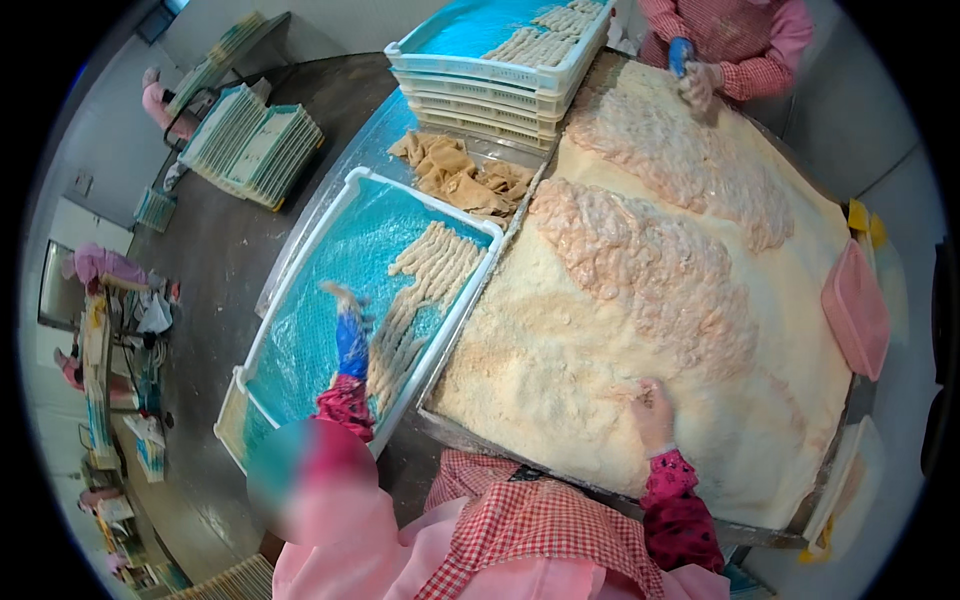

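Pink basin, stacked trays beside crumbs

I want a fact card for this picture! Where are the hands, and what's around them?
Left hand: over the blue-lined tray, beside pale strips
Right hand: at the pale crumbs; grip unclear
On the crumbs: pinkish heaps
Far end: stacked trays, another person's hands
Right edge: pink tub

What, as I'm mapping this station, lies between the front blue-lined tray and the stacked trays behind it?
In the head view, a crumpled tan heap lies between the front tray and the stacked trays.
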A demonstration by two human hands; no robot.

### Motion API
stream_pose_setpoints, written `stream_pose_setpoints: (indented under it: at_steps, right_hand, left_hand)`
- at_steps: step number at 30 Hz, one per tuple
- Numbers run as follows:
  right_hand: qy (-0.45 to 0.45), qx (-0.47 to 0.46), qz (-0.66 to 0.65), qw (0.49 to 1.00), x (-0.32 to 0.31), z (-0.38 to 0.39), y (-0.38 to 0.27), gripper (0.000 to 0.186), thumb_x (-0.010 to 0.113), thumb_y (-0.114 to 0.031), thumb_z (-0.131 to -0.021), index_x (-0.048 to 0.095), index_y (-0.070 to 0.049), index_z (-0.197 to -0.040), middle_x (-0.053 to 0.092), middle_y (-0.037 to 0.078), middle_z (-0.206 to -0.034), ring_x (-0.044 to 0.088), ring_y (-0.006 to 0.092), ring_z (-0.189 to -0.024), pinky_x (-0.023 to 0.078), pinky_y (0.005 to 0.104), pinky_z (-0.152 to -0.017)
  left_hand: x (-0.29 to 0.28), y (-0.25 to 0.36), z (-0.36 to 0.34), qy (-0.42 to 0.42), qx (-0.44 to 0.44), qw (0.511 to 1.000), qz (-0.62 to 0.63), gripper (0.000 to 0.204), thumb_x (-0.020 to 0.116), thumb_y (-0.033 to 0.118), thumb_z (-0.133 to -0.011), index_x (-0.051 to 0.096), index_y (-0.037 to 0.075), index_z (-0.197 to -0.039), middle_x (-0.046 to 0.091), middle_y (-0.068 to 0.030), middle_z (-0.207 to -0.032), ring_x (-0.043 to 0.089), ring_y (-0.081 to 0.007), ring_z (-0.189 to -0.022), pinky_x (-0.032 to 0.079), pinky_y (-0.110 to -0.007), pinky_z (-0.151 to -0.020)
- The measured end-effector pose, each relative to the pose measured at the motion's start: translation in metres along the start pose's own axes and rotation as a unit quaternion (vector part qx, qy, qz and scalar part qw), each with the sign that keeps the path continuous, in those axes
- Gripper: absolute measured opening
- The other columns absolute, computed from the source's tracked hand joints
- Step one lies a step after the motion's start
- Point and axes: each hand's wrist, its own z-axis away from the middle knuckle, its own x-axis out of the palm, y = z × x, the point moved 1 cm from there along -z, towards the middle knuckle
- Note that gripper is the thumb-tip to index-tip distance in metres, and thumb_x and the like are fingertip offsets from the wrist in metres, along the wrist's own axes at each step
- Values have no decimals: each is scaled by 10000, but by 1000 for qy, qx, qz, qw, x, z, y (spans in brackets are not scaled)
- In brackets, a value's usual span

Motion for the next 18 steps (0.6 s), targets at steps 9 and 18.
stream_pose_setpoints:
  at_steps: [9,18]
  right_hand:
    - [-141,-204,23,968,-41,5,-49,253,539,-6,-742,578,-41,-990,519,116,-1190,417,263,-1184,267,348,-1020]
    - [50,-60,251,965,-19,45,-37,385,643,-118,-718,529,-38,-1077,558,145,-1069,532,286,-990,407,371,-861]
  left_hand:
    - [42,-35,-18,-77,113,989,57,456,352,274,-953,327,15,-1327,418,-147,-1295,364,-216,-1225,257,-349,-1034]
    - [249,8,164,-504,381,719,-289,562,638,298,-723,488,58,-1209,506,-175,-1192,481,-340,-1085,390,-409,-915]
